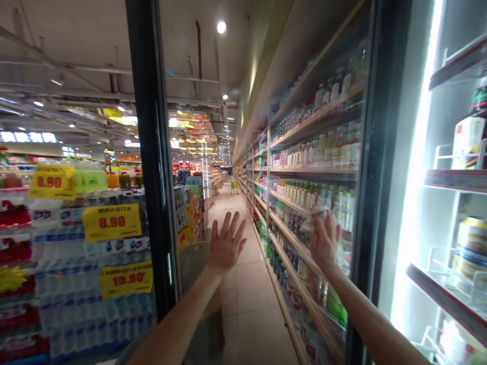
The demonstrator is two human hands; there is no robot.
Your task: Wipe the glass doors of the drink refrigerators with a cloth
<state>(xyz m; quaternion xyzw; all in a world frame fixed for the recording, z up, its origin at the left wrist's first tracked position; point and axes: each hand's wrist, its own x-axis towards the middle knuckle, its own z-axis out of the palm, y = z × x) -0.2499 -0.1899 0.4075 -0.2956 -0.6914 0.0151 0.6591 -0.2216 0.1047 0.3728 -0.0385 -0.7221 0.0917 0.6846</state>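
An opened cooler door with a dark frame [152, 152] and a see-through glass pane [201, 91] stands before me. My left hand [227, 244] is spread against the glass near its middle, fingers apart and holding nothing. Farther right, my right hand [325, 242] presses a crumpled white cloth [312, 218] to the same pane. Motion blurs that hand and the cloth somewhat, and part of the cloth is hidden behind the fingers. Through the pane or mirrored in it, bottle shelves [315, 170] show behind the right hand.
At right, the lit cooler has shelf edges [454, 180] with cartons and a yellow can [472, 241]. Packs of bottled water [91, 258] with yellow price signs [112, 222] are stacked at left. A large bin-like container [201, 289] shows behind the glass, beside the tiled aisle floor [247, 294].
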